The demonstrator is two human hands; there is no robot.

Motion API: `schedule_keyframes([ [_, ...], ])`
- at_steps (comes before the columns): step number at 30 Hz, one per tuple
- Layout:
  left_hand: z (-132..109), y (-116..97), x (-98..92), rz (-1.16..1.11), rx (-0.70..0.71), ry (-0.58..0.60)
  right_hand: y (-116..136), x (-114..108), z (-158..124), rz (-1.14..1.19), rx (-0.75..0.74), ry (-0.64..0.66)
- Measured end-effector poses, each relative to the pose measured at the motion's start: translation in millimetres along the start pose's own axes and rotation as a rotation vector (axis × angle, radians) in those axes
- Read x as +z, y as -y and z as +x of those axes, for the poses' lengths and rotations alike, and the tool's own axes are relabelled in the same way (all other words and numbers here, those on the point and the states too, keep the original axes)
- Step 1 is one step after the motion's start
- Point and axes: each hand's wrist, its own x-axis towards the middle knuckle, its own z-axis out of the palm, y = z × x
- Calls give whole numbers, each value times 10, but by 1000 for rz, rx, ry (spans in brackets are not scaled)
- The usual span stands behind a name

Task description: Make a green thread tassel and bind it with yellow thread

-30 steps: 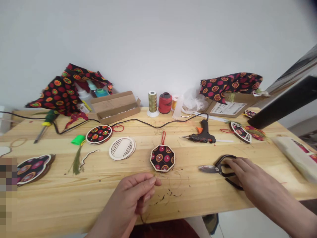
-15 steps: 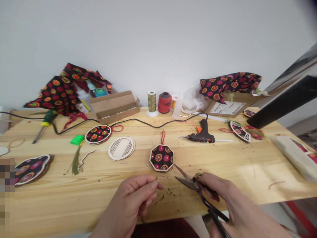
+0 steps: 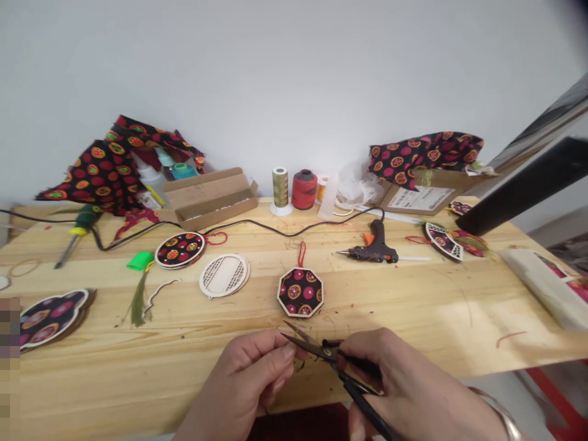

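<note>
Black scissors (image 3: 327, 353) gripped in right hand (image 3: 390, 367), now brings blades (image 3: 307, 346) within cutting reach of left hand (image 3: 257, 370), pinched, contents unclear.

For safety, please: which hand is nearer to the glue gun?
Right. In the picture, the right hand, holding scissors, is below the glue gun; the left hand is farther, below and left.

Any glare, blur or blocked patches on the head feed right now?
Head view throughout: soft sheen on the table beyond the right hand; scissors fairly sharp; pixelated blocks cover part of the left edge; upper-right corner darkened.
</note>
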Motion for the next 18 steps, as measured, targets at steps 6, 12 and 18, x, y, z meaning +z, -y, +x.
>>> schedule_keyframes([
  [6,-5,-17,-1,11,-42,-7,-15,31,39,78,-19,54],
  [12,-16,-22,2,19,-22,0,4,18,42,54,-33,51],
  [18,-13,-29,6,2,-29,24,-59,19,53,48,-20,84],
])
